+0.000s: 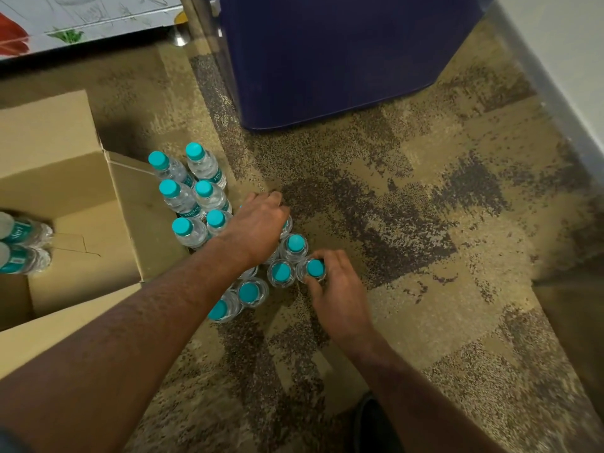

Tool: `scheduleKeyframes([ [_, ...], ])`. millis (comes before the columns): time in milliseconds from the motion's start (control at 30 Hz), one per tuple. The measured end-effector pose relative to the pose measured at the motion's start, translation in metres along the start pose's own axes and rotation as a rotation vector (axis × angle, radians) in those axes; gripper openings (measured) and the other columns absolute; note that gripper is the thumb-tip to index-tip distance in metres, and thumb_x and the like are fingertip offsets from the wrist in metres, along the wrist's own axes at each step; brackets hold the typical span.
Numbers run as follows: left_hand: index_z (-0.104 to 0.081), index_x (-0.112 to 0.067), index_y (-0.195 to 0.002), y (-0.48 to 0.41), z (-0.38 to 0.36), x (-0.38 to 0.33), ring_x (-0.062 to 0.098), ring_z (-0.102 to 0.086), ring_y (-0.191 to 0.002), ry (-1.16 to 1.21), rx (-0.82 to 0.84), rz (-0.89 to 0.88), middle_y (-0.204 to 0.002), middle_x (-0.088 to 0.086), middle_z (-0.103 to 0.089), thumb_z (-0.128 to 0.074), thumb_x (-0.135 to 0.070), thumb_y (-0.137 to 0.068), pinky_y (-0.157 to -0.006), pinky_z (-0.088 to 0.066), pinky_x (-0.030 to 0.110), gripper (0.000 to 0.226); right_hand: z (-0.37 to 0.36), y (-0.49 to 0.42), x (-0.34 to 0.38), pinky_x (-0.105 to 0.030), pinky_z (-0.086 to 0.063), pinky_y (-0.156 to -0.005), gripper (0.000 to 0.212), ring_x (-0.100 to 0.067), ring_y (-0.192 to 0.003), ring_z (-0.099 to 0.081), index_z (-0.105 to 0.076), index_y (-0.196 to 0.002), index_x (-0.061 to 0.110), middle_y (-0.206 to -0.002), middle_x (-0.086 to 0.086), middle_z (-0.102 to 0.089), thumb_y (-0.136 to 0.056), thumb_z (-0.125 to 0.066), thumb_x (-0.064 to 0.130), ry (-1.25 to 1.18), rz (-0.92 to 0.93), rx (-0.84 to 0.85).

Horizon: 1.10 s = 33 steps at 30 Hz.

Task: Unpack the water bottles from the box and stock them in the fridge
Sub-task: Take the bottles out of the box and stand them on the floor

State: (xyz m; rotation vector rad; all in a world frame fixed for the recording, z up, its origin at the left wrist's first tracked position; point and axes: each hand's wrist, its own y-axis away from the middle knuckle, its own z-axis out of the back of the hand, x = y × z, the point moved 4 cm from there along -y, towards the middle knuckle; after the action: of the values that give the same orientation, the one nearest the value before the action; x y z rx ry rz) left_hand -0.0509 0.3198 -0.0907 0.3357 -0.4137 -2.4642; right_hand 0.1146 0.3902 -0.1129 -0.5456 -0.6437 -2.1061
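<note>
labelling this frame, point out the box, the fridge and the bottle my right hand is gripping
box (130, 204): head view, on its cardboard side wall
fridge (327, 60): head view, on its dark blue face
bottle (315, 268): head view, on its teal cap

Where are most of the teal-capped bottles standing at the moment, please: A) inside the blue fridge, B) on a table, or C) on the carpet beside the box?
C: the upright bottles cluster on the carpet right beside the open cardboard box.
</note>
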Motion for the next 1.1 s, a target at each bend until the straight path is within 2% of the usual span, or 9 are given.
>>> scheduleKeyframes([
  [233,-0.047,-0.015,-0.15,0.0,0.0,0.002,0.024,-0.04,-0.139,-0.04,-0.017,-0.031,-0.147,0.01,-0.047,-0.059,-0.007,-0.1,-0.12,-0.025,0.04,0.052,0.001,0.002,-0.003,-0.029,-0.049,-0.098,0.051,-0.006,-0.115,-0.048,-0.046,-0.136,0.026,-0.13,0.009,-0.045,-0.09,-0.065,0.039,-0.008,-0.014,-0.004],
  [467,-0.051,-0.012,-0.142,-0.007,0.0,0.007,0.024,-0.041,-0.138,-0.059,-0.011,-0.033,-0.145,0.009,-0.05,-0.058,-0.008,-0.101,-0.123,-0.023,0.042,0.042,0.007,0.005,0.0,-0.031,-0.051,-0.094,0.052,-0.006,-0.113,-0.049,-0.046,-0.137,0.025,-0.128,0.008,-0.045,-0.09,-0.065,0.041,-0.023,-0.031,-0.031],
  [667,-0.05,-0.012,-0.145,-0.007,-0.002,0.005,0.025,-0.04,-0.14,-0.071,0.008,-0.022,-0.146,0.011,-0.049,-0.056,-0.011,-0.102,-0.125,-0.022,0.043,0.043,0.009,0.006,0.001,-0.028,-0.048,-0.095,0.055,-0.005,-0.114,-0.046,-0.045,-0.138,0.026,-0.129,0.009,-0.044,-0.09,-0.064,0.045,-0.02,-0.032,-0.022],
  [767,-0.045,-0.014,-0.151,-0.004,0.0,0.006,0.026,-0.037,-0.143,-0.046,0.006,-0.026,-0.15,0.012,-0.047,-0.057,-0.009,-0.101,-0.126,-0.02,0.043,0.051,0.013,0.006,0.003,-0.031,-0.049,-0.096,0.059,-0.006,-0.117,-0.047,-0.044,-0.138,0.027,-0.131,0.009,-0.044,-0.089,-0.061,0.055,-0.038,-0.033,-0.034],
  [867,-0.032,-0.016,-0.159,0.003,-0.001,0.01,0.028,-0.028,-0.152,0.05,-0.02,-0.02,-0.16,0.014,-0.038,-0.058,-0.004,-0.099,-0.128,-0.014,0.044,0.066,0.022,0.007,0.008,-0.035,-0.05,-0.098,0.062,-0.009,-0.121,-0.048,-0.045,-0.137,0.026,-0.133,0.007,-0.046,-0.088,-0.057,0.062,-0.071,-0.041,-0.089],
  [967,-0.034,-0.017,-0.159,0.016,0.003,0.019,0.029,-0.03,-0.151,0.217,-0.151,0.009,-0.159,0.013,-0.041,-0.06,-0.003,-0.098,-0.129,-0.017,0.047,0.068,0.036,0.006,0.021,-0.035,-0.05,-0.096,0.057,-0.007,-0.117,-0.048,-0.049,-0.134,0.024,-0.128,0.008,-0.047,-0.09,-0.059,0.058,-0.112,-0.033,-0.181],
  [1100,-0.05,-0.01,-0.149,0.056,0.02,0.043,0.031,-0.044,-0.14,0.469,-0.479,0.14,-0.147,0.016,-0.052,-0.06,-0.011,-0.1,-0.122,-0.031,0.049,0.05,0.045,0.005,0.058,-0.037,-0.049,-0.097,0.049,-0.007,-0.117,-0.048,-0.053,-0.131,0.021,-0.126,0.007,-0.049,-0.093,-0.061,0.05,-0.177,0.019,-0.285],
])
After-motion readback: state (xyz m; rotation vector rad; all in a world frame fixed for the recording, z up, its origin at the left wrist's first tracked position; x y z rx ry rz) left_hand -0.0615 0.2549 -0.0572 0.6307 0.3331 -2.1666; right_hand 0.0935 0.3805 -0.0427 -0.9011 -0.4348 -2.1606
